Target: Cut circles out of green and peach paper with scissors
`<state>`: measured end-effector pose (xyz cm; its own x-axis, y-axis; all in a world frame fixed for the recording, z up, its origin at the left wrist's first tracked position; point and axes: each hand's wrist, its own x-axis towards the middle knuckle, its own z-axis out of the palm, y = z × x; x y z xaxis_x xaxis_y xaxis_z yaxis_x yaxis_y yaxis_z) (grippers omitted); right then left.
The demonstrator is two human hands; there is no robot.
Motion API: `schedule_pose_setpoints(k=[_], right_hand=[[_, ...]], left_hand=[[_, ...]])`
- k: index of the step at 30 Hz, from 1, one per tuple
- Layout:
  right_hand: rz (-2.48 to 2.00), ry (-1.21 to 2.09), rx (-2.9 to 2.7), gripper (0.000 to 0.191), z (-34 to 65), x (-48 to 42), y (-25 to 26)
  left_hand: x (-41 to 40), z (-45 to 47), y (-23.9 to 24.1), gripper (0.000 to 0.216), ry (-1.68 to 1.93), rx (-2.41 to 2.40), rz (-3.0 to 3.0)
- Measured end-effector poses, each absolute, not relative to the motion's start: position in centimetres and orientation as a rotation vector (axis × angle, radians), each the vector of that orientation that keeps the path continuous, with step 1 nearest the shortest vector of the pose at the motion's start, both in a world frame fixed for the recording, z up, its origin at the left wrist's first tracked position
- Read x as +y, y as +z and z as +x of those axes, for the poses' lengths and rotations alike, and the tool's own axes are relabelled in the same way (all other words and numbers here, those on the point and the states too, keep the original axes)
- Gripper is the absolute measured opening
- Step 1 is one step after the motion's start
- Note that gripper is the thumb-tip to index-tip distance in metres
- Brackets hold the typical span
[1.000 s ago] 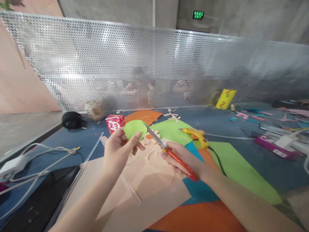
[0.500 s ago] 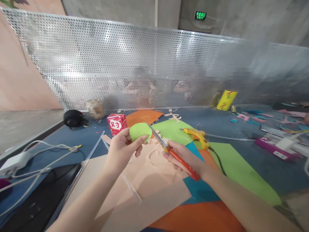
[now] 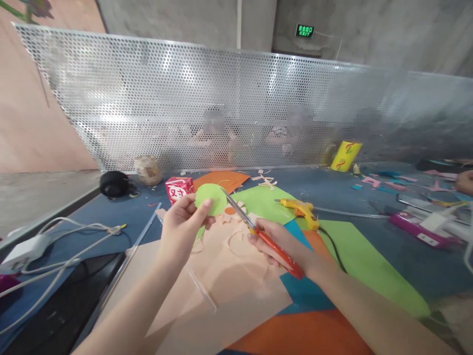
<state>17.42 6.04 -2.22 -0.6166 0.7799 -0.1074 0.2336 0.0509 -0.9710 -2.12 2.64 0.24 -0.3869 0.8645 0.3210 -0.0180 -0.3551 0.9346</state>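
Pinched between the thumb and fingers of my left hand (image 3: 185, 219) is a rounded piece of green paper (image 3: 211, 194). My right hand (image 3: 279, 244) grips red-handled scissors (image 3: 275, 245), their blades pointing up and left at the right edge of the green piece. Whether the blades touch the paper is hard to tell. Below both hands lies a large sheet of beige paper (image 3: 207, 305) with curled offcuts on it. A small orange paper disc (image 3: 229, 211) shows just left of the blades.
A yellow glue gun (image 3: 301, 209) lies on green paper (image 3: 266, 199) to the right. Behind my left hand stands a red box (image 3: 177, 189). White cables (image 3: 66, 256) and a black flat object (image 3: 70, 301) are at left, a purple power strip (image 3: 424, 229) at right. A perforated metal screen (image 3: 240, 88) stands behind.
My left hand and the green paper have shifted slightly left and up, and the paper has turned. The orange disc now shows beside the blades. The scissors have hardly moved.
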Motion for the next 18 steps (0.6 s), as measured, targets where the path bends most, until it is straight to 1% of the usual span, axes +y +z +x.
schedule_pose_setpoints(k=[4,10,13,18], right_hand=[[-1.007,1.587,-1.891,0.035,17.33,6.06,-2.27],[-0.995,1.546,-1.903,0.036,17.29,6.0,-2.13],[-0.988,1.533,-1.901,0.036,17.3,5.89,-1.9],[-0.996,1.527,-1.883,0.042,17.31,5.71,-1.55]], left_hand=[[2.58,-1.57,-0.18,0.032,1.705,1.247,1.252],[2.61,-1.9,-0.49,0.022,1.671,1.249,1.31],[2.54,-2.03,-0.4,0.021,1.63,1.25,1.339],[2.46,-1.98,-0.21,0.023,1.6,1.251,1.359]])
